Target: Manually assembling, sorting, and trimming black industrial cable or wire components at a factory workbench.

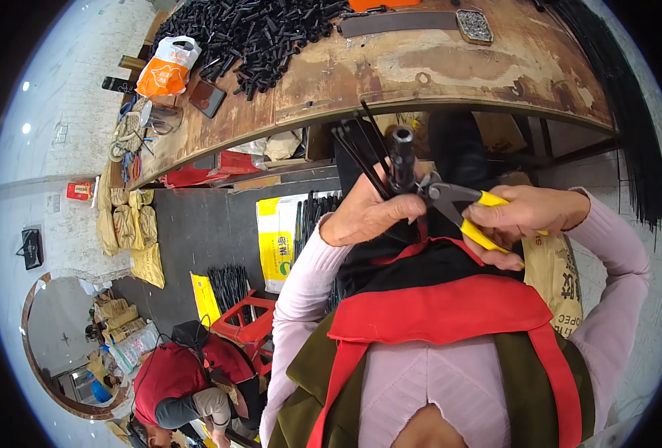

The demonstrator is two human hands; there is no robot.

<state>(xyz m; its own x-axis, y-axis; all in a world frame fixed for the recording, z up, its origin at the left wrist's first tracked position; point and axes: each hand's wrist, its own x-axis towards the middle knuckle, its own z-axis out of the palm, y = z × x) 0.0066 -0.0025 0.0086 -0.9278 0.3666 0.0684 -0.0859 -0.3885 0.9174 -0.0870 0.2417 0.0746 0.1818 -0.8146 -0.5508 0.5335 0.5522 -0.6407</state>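
In front of my lap, my left hand (375, 205) is closed around a thick black tube (402, 164) with a shiny metal ring at its upper end. Several thin black rods (361, 160) stick out beside the tube from the same grip. My right hand (517, 213) grips yellow-handled pliers (488, 233), handles spread between palm and fingers. Their grey jaws reach the lower part of the tube by my left thumb; whether they bite on it is hidden. A red and black apron (435, 310) covers my lap under both hands.
A worn wooden table (420, 71) edges the space ahead, bearing a heap of black parts (256, 33), an orange-and-white bag (168, 67), a phone (207, 98) and a tin of small metal bits (474, 27). A co-worker (189, 381) bends beside a red stool (249, 317) at lower left.
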